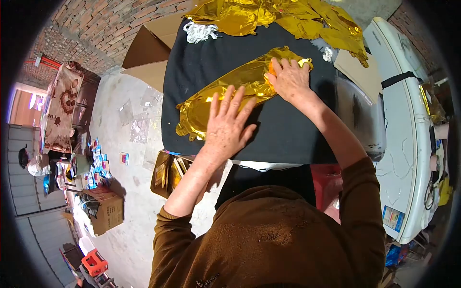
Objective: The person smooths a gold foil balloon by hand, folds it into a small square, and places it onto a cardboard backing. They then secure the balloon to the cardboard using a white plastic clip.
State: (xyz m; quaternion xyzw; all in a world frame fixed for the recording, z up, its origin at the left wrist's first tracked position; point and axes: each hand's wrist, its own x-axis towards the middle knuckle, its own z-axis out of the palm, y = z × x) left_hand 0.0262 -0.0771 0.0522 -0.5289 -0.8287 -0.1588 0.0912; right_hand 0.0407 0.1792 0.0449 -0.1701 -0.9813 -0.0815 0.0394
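Note:
A flat gold foil piece (192, 113) lies slantwise on the black cloth-covered table (288, 137). My left hand (229, 120) rests on its lower left part, palm down with the fingers spread. Toward the foil's upper right end, my right hand (290, 79) lies with its fingers apart, and something orange shows beside its thumb. More gold foil pieces (307, 26) are heaped along the table's far edge. A bundle of white string (199, 31) sits at the far left, and a smaller white bundle (327, 54) lies at the right.
An open cardboard box (153, 48) stands behind the table's left side. Below the table's left corner is a box of packets (165, 175). A white appliance (401, 129) stands at the right. Another carton (108, 211) and a red stool (94, 262) are on the left floor.

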